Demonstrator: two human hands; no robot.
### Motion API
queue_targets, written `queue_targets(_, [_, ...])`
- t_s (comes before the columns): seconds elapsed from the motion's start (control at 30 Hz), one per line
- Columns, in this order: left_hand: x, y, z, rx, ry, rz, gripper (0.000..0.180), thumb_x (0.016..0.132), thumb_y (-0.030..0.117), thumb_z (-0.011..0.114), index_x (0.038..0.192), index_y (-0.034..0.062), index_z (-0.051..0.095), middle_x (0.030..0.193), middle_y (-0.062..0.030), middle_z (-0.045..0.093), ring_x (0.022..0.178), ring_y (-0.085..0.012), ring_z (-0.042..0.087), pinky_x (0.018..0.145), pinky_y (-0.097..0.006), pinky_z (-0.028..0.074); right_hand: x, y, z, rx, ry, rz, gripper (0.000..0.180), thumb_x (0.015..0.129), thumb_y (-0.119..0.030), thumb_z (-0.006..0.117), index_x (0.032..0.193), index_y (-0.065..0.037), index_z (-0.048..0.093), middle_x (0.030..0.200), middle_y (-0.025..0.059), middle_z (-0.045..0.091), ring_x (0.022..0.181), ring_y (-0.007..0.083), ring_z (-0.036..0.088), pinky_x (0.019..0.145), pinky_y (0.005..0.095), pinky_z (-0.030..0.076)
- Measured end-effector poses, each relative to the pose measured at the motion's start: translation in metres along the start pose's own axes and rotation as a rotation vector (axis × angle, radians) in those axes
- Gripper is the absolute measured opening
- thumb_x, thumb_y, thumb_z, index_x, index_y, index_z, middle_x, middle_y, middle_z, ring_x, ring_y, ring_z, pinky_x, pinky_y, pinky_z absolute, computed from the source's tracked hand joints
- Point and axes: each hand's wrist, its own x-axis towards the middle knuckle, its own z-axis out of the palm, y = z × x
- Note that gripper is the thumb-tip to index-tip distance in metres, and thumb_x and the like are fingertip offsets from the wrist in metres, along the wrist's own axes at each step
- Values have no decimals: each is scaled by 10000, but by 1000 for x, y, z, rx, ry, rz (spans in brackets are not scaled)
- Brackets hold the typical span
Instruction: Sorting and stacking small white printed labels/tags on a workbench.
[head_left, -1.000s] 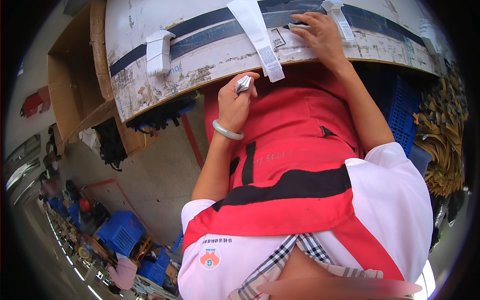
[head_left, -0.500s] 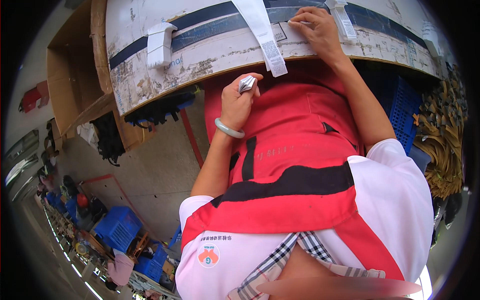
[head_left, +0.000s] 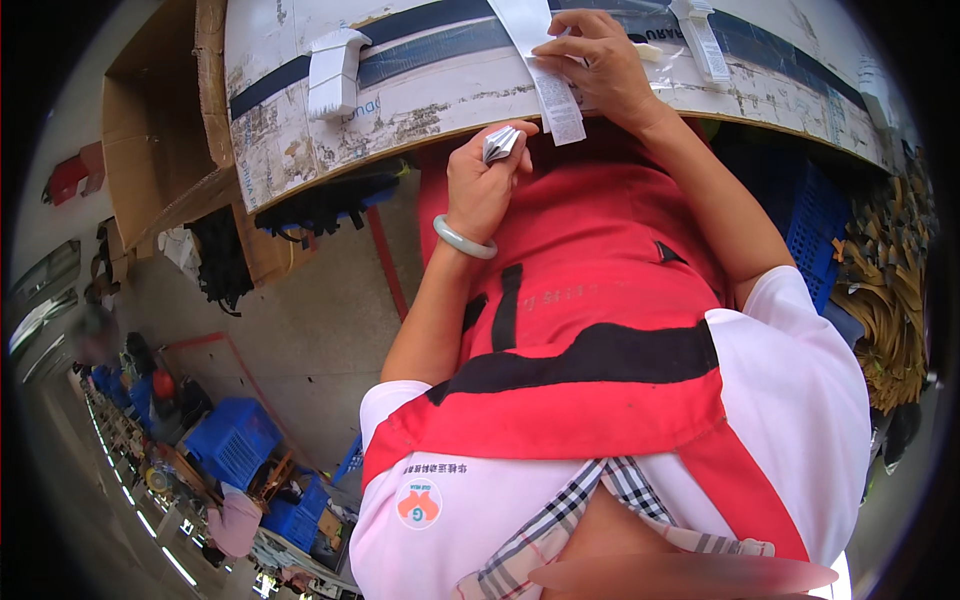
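My left hand, with a pale bangle at the wrist, is closed around a small bundle of folded white labels just before the table's near edge. My right hand reaches over the tabletop, its thumb and fingertips pinched at the side of a long white printed label strip. That strip lies across the table, and its lower end hangs past the edge. A stack of folded white labels sits to the left. Another white label bunch lies right of my right hand.
The worn, cardboard-covered table has dark tape along it. An open cardboard box stands at the left. Blue crates and bunched brown strips are at the right. Farther off, a person is near more blue crates.
My right hand has moved left from beside the right label bunch to the long label strip, uncovering a small pale piece on the table. My left hand keeps its bundle; the view has shifted slightly.
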Motion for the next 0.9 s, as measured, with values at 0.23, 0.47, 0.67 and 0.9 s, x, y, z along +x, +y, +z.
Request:
queue_targets(0.23, [16,28,-13,395,184,704,218,855,29,745,1067,-4,704,956,-48,689,845,-111,635,738,-223,513,50,-81,-36,381,-435,605,136,894,-121,709,1011,-62,746,1034,29,626,942,130,607,814,252,489])
queue_targets(0.47, [7,21,-8,31,140,361,155,894,60,727,1040,7,716,723,18,621,586,-32,516,486,-185,376,50,-92,-38,364,-434,628,186,905,-149,703,1051,-33,710,969,33,670,872,119,621,806,253,506])
queue_targets(0.67, [1,25,-11,-12,114,303,168,890,77,737,1039,1,711,766,14,640,624,-40,526,525,-195,406,47,-92,-40,449,-510,686,190,917,-157,692,1054,-26,704,956,35,672,880,115,626,827,250,509])
queue_targets(0.9, [-3,25,-11,-150,95,250,138,883,75,746,1004,15,715,763,29,638,622,-27,528,518,-176,410,43,-97,-38,460,-448,710,233,918,-198,707,1012,15,700,847,39,675,753,87,603,674,232,501])
